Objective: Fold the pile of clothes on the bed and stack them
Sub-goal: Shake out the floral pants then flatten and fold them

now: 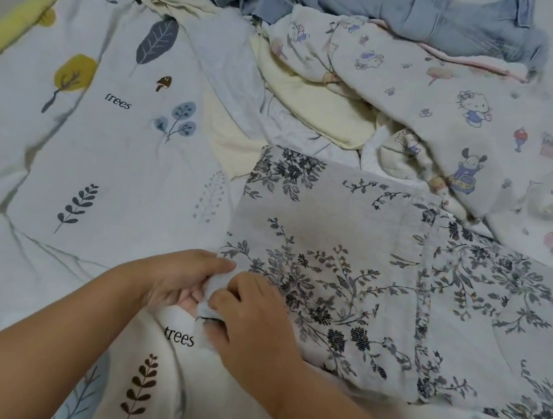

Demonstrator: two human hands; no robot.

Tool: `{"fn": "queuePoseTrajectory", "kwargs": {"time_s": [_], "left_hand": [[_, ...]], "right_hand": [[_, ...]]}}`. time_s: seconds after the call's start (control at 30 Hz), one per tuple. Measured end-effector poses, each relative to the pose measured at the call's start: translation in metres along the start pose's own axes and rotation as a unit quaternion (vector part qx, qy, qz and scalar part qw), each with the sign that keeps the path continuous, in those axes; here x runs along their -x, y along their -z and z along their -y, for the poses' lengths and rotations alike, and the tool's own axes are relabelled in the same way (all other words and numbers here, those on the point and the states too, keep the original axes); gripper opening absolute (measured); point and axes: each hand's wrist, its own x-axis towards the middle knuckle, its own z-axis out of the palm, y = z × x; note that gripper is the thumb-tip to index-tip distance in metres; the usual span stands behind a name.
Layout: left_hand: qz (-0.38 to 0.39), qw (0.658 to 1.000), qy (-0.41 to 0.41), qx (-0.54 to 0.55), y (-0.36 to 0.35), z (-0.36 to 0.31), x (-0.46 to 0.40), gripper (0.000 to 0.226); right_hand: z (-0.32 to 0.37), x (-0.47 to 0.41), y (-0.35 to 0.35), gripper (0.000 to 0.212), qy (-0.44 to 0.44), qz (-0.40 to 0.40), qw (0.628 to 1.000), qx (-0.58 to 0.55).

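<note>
A pale garment with a dark floral print (339, 251) lies spread flat on the bed, right of centre. At its near left corner both hands meet. My left hand (174, 277) pinches the bunched corner between thumb and fingers. My right hand (252, 320) grips the same corner from the right, fingers curled over the cloth. Behind lies the unfolded pile: a cartoon-print garment (452, 102), a cream piece (318, 104), a light blue top (229, 62) and blue jeans (461, 27).
The bedsheet (78, 152) is white with leaf and tree prints and the word "trees". Its yellow border (25, 15) runs along the bed's upper left edge. Open sheet stretches left of the floral garment.
</note>
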Motion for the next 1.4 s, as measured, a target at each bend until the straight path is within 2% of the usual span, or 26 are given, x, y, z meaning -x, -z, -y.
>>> {"fn": "queuePoseTrajectory", "kwargs": {"time_s": [0.1, 0.2, 0.3, 0.4, 0.5, 0.57, 0.63, 0.7, 0.77, 0.87, 0.93, 1.0, 1.07, 1.13, 1.23, 1.33, 1.4], "left_hand": [[-0.014, 0.999, -0.017, -0.030, -0.001, -0.004, 0.004, 0.036], [-0.039, 0.998, -0.055, 0.002, -0.007, -0.002, 0.004, 0.031], [-0.063, 0.995, -0.063, 0.046, -0.013, 0.007, 0.002, 0.028], [-0.052, 0.995, -0.055, 0.071, -0.015, 0.017, 0.008, 0.023], [-0.025, 0.993, -0.057, 0.102, -0.017, 0.036, 0.019, 0.019], [-0.067, 0.991, -0.061, 0.095, -0.022, 0.052, 0.024, 0.020], [-0.122, 0.983, -0.070, 0.120, -0.028, 0.062, 0.026, 0.018], [-0.159, 0.973, -0.082, 0.146, -0.031, 0.068, 0.026, 0.016], [-0.190, 0.968, -0.084, 0.143, -0.032, 0.075, 0.023, 0.023], [-0.221, 0.962, -0.087, 0.136, -0.033, 0.086, 0.017, 0.032], [-0.228, 0.960, -0.093, 0.133, -0.033, 0.091, 0.014, 0.026], [-0.230, 0.959, -0.105, 0.127, -0.031, 0.092, 0.011, 0.017], [-0.234, 0.959, -0.118, 0.107, -0.031, 0.093, 0.009, 0.022], [-0.236, 0.959, -0.124, 0.091, -0.032, 0.094, 0.008, 0.029], [-0.209, 0.958, -0.134, 0.145, -0.037, 0.089, 0.010, 0.028], [-0.168, 0.961, -0.112, 0.191, -0.042, 0.081, 0.016, 0.023], [-0.150, 0.975, -0.080, 0.143, -0.039, 0.081, 0.019, 0.020]], "right_hand": [[0.002, -0.001, -0.003, 0.012, 0.069, -0.066, 0.995, 0.030], [-0.005, -0.001, 0.002, 0.040, 0.115, -0.130, 0.984, 0.037], [-0.012, 0.005, 0.002, 0.023, 0.125, -0.073, 0.987, 0.065], [-0.013, 0.009, 0.001, 0.008, 0.082, -0.022, 0.995, 0.051], [-0.023, -0.001, 0.006, 0.013, -0.001, -0.065, 0.998, 0.007], [-0.036, -0.019, 0.011, 0.015, -0.052, -0.067, 0.996, 0.016], [-0.056, -0.043, 0.013, 0.023, -0.096, -0.028, 0.994, 0.051], [-0.079, -0.071, 0.013, 0.029, -0.112, -0.034, 0.988, 0.096], [-0.095, -0.101, 0.015, 0.032, -0.112, -0.057, 0.981, 0.150], [-0.112, -0.144, 0.014, 0.038, -0.133, -0.044, 0.971, 0.193], [-0.117, -0.168, 0.010, 0.040, -0.171, -0.004, 0.963, 0.207], [-0.117, -0.186, 0.007, 0.037, -0.207, 0.025, 0.955, 0.208], [-0.116, -0.197, 0.004, 0.033, -0.206, 0.021, 0.958, 0.199], [-0.118, -0.206, 0.007, 0.029, -0.193, -0.022, 0.960, 0.204], [-0.121, -0.218, 0.014, 0.028, -0.203, -0.092, 0.953, 0.204], [-0.121, -0.218, 0.010, 0.027, -0.205, -0.093, 0.955, 0.194], [-0.116, -0.210, 0.006, 0.028, -0.194, -0.078, 0.959, 0.191]]}}
